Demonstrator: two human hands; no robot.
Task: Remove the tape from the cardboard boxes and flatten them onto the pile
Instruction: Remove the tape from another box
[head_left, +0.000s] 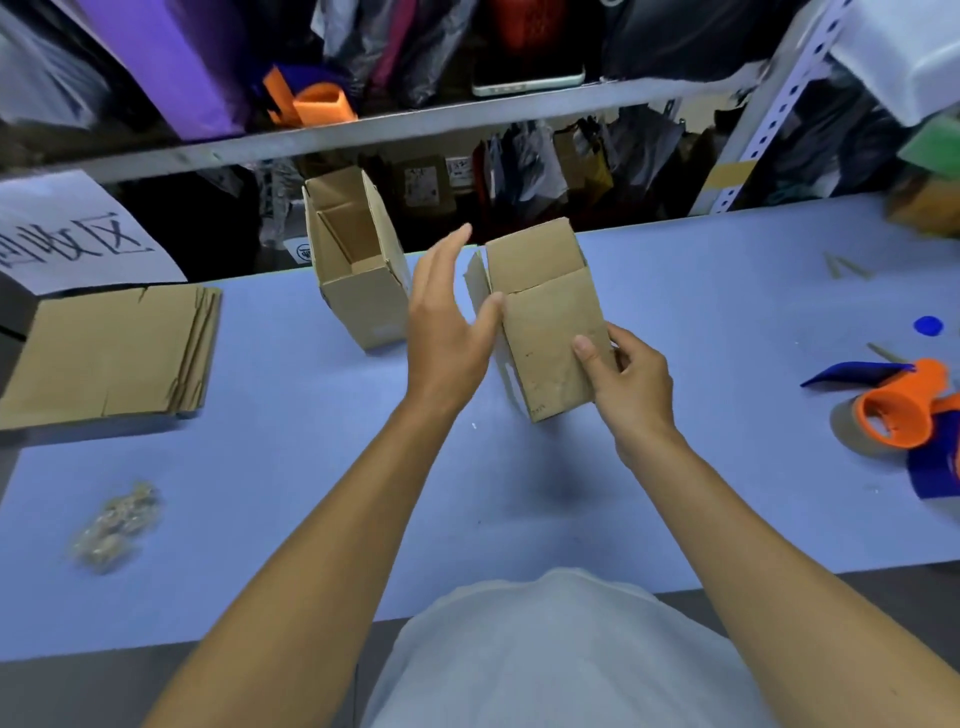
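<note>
**Box in hand at mid-worktop**

Nearest us, by the worktop's (675, 493) left edge, lies a crumpled wad of tape (115, 527). At mid-worktop our right hand (631, 376) grips the near right corner of a cardboard box (545, 317), thumb on its top face, fingers curled round the side. Our left hand (449, 317) is open, fingers straight, thumb touching the box's left edge. At the right edge sits an orange and blue tape dispenser (893, 410). Against the left edge rests the pile of flattened boxes (109, 353). Near the far edge a second box (356, 265) stands open-topped.
</note>
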